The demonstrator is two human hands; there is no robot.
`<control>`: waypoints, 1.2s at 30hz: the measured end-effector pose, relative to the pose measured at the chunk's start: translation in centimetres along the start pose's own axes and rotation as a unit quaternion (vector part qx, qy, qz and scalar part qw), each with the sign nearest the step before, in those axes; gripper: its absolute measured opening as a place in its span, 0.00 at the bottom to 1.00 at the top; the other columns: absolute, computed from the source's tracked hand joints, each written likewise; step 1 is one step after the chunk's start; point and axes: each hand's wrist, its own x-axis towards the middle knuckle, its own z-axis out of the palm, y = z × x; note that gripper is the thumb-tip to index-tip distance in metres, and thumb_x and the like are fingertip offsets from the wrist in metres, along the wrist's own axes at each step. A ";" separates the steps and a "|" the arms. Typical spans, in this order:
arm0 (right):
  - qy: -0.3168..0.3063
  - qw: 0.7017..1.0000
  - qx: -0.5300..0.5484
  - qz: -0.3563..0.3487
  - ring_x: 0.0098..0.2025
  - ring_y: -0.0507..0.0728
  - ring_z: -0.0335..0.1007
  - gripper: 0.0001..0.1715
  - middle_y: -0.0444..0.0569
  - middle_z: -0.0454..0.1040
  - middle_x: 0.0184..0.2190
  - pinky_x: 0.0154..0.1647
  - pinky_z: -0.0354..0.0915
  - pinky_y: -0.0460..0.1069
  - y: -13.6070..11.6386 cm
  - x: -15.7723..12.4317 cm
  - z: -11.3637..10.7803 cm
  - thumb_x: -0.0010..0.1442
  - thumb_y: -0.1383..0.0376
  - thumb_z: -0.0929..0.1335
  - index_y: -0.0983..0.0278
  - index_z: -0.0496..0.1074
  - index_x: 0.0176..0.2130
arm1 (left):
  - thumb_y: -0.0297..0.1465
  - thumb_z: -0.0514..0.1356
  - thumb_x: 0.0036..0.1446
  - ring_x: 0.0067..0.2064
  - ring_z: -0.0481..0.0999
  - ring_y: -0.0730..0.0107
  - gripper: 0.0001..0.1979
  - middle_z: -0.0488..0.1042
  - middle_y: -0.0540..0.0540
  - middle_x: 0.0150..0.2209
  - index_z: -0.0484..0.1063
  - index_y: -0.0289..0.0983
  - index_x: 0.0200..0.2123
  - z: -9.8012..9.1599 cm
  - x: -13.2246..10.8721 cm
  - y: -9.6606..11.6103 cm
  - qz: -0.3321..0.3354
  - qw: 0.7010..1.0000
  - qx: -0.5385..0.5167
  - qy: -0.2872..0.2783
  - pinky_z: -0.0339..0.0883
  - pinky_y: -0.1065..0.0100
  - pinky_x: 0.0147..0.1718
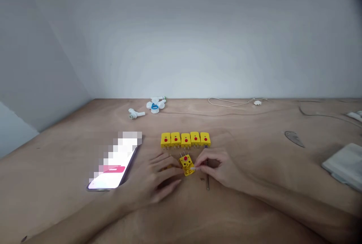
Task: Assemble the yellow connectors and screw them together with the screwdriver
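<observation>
A small pale piece is pinched between the closed right-hand finger and thumb, at the edge of an opened yellow plug. The plug lies between both hands' fingertips and is touched by the loosely curled left-hand fingers; whether it is gripped there cannot be told. Beyond the fingers, five plugs are lined up, apparently closed. The opened one is judged unfinished: its inside is exposed and a screw is left loose nearby.
</observation>
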 end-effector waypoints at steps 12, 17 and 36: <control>0.013 0.995 0.071 0.072 0.30 0.53 0.77 0.10 0.46 0.81 0.28 0.35 0.72 0.47 -1.3 0.0 1.3 0.60 0.60 0.75 0.63 0.80 0.31 | 0.27 0.60 0.69 0.41 0.77 0.66 0.05 0.80 0.48 0.40 0.75 0.39 0.45 0.6 0.2 0.8 0.017 0.995 -0.006 0.100 0.68 0.65 0.42; 0.021 0.971 0.185 0.151 0.29 0.54 0.77 0.12 0.47 0.81 0.27 0.31 0.72 0.46 -1.4 -0.2 2.2 0.55 0.59 0.78 0.64 0.78 0.30 | 0.26 0.62 0.67 0.39 0.77 0.67 0.05 0.80 0.48 0.38 0.77 0.39 0.44 0.6 0.2 1.1 0.021 0.993 0.014 0.114 0.69 0.65 0.42; 0.005 0.987 -0.079 -0.137 0.35 0.56 0.77 0.07 0.49 0.84 0.36 0.36 0.71 0.51 -0.9 -0.1 1.5 0.66 0.68 0.72 0.62 0.81 0.43 | 0.28 0.61 0.69 0.38 0.78 0.66 0.06 0.82 0.49 0.37 0.80 0.39 0.42 0.5 0.4 1.2 -0.046 0.990 -0.051 0.124 0.71 0.66 0.38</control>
